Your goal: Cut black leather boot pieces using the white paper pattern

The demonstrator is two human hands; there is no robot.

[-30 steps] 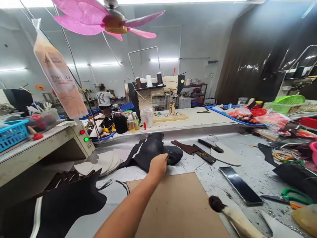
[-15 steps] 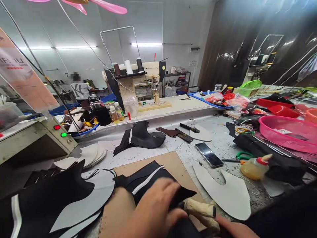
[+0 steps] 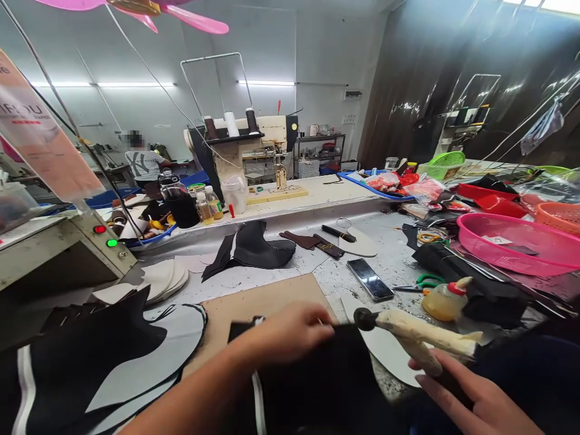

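My right hand (image 3: 475, 393), at the lower right, is closed around the handle of a hammer (image 3: 421, 332). The hammer has a dark round face, and cream wrapping covers its head. My left hand (image 3: 296, 335) reaches across the middle with its fingers closed on the upper edge of a black shoe-upper piece (image 3: 321, 386). A white strip runs along this piece's left side. Part of the piece hangs over a tan board (image 3: 272, 296). To the left lie more black upper pieces (image 3: 90, 338) with pale grey lining.
A phone (image 3: 370, 279), green-handled scissors (image 3: 428, 281) and a glue bottle (image 3: 446, 300) lie to the right, near a pink basket (image 3: 521, 266). A white U-shaped piece (image 3: 394, 359) lies under the hammer. Behind stands a sewing machine (image 3: 254, 148); a person (image 3: 144, 163) sits farther back.
The hammer has risen off the work and moved right in my right hand. My left hand has lifted the black piece's edge, turning it so its broad black side shows.
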